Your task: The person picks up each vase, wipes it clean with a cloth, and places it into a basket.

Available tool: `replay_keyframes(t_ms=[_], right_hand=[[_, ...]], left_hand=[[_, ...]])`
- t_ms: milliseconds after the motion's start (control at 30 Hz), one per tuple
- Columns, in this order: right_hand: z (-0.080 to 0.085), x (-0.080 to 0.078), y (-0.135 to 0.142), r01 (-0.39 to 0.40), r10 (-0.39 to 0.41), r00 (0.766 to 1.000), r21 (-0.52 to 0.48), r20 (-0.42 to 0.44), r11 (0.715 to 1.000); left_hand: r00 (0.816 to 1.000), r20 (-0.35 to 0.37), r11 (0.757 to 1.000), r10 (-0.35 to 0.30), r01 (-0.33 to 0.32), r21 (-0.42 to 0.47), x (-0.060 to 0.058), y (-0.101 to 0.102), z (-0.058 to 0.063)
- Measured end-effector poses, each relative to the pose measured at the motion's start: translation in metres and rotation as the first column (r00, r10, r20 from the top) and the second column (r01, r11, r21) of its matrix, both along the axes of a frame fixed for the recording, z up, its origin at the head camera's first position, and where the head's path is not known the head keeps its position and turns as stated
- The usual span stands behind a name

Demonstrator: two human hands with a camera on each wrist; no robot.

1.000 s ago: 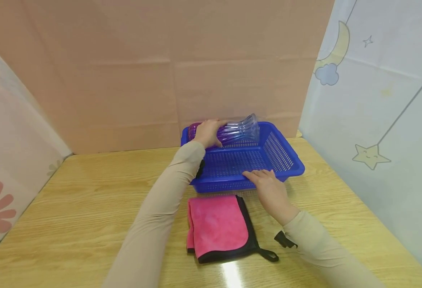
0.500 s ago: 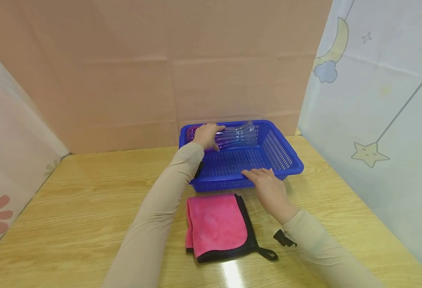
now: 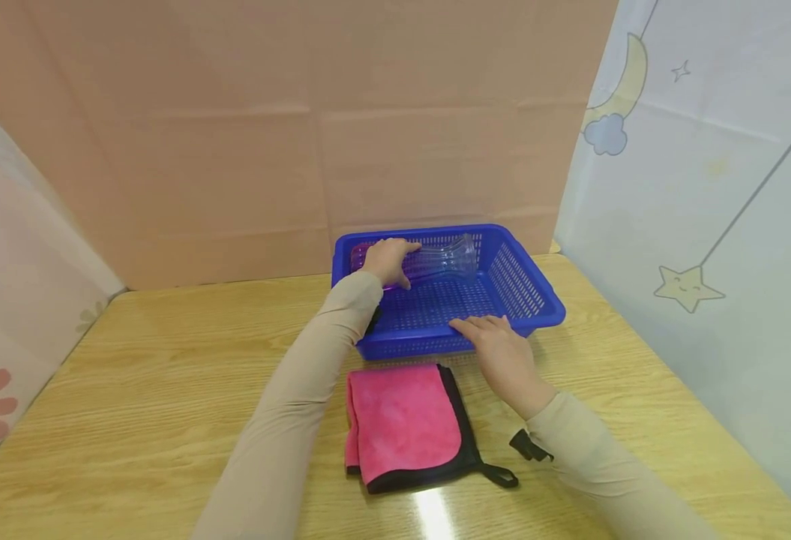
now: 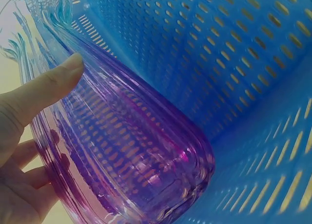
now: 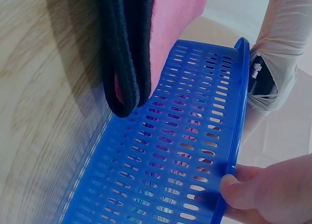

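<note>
A ribbed glass vase [image 3: 447,261], purple at its base and fading to clear at the flared mouth, lies on its side along the back of a blue plastic basket [image 3: 422,345]. Its mouth points right. My left hand [image 3: 385,260] grips it around the middle from above; the left wrist view has the thumb on one side of the vase [image 4: 131,151] and fingers on the other. At the basket's front rim, my right hand [image 3: 503,364] pinches the edge. In the right wrist view its thumb presses the outer wall, with the fingers behind the rim.
A folded pink cloth [image 3: 408,427] with black edging and a hanging loop lies in front of the basket on the wooden table [image 3: 186,375]. Behind the basket rises a peach backdrop [image 3: 233,150]. A printed white wall [image 3: 726,225] stands at the right.
My left hand has lowered the vase into the basket; its mouth, earlier above the back rim, now sits below it. My right hand keeps its hold on the front rim.
</note>
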State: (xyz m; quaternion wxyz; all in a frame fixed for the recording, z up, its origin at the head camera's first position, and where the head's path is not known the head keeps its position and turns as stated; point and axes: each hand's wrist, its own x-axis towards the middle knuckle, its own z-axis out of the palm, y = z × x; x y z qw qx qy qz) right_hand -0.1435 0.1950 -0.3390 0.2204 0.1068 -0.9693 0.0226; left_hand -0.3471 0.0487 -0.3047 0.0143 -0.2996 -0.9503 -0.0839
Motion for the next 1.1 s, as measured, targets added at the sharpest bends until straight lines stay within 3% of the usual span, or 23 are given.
replay_keyframes(t_ms=[533, 1100], right_hand=[[-0.001, 0.0, 0.002, -0.014, 0.014, 1.0, 0.004, -0.009, 1.0], [0.0, -0.001, 0.001, -0.013, 0.012, 1.0, -0.008, -0.017, 1.0]], left_hand=[[0.999, 0.031, 1.0, -0.008, 0.008, 0.026, -0.004, 0.006, -0.018], [0.999, 0.038, 1.0, 0.006, -0.005, -0.027, -0.003, 0.01, -0.015]])
